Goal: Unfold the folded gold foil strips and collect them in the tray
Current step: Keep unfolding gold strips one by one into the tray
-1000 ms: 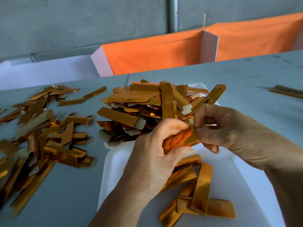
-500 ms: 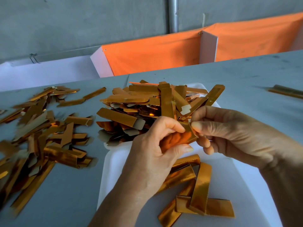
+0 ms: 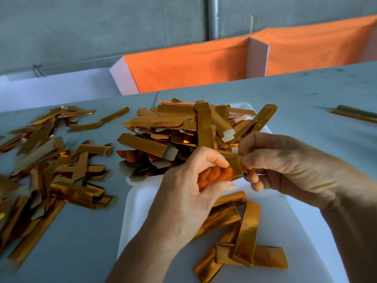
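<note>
Both hands, left hand (image 3: 195, 180) & right hand (image 3: 285, 166), pinch one foil strip (image 3: 234, 166) over the white tray (image 3: 306, 231), w/ a tray pile (image 3: 193, 127) apparently done & many desk strips (image 3: 51, 160) left.

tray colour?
White; the tray shows best in the head view, under the gold strips.

A grey surface (image 3: 85, 237) is carrying a white tray (image 3: 134, 203), loose gold strips (image 3: 51, 172) lying left, and one strip (image 3: 355, 115) lying far right.
</note>
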`<state>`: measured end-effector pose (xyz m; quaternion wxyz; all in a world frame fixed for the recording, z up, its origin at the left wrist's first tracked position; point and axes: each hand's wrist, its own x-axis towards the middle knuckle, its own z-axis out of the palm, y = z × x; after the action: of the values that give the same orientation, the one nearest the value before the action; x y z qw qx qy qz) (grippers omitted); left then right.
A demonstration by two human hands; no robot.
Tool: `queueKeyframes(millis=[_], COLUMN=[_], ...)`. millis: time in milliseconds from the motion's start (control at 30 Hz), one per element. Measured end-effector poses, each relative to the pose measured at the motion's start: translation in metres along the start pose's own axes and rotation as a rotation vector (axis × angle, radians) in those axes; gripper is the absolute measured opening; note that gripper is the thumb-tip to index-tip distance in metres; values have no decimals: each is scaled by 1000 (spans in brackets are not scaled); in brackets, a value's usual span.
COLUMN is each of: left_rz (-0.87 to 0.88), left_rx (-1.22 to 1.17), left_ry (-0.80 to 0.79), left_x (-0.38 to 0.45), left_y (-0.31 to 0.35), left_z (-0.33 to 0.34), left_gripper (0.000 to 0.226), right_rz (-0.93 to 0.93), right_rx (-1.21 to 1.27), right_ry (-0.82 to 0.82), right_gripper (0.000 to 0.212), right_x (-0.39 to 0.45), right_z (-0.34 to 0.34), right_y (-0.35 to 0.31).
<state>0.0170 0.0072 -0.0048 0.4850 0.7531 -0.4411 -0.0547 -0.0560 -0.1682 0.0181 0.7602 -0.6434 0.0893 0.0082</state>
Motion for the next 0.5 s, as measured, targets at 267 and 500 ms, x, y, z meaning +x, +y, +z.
queueKeyframes(millis=[267,500], left_rz=[2,32], left_rx=[-38,113], left_ry=[-2,8], left_x=[-1,-2], left_y=[-1,-1], left_z=[0,1], left_gripper=[28,25], right_rz=[10,20], right_rx=[21,-128], right_ry=[27,69], right_gripper=[8,8], right_x=[-2,0], right_z=[2,3], right_y=[-2,0])
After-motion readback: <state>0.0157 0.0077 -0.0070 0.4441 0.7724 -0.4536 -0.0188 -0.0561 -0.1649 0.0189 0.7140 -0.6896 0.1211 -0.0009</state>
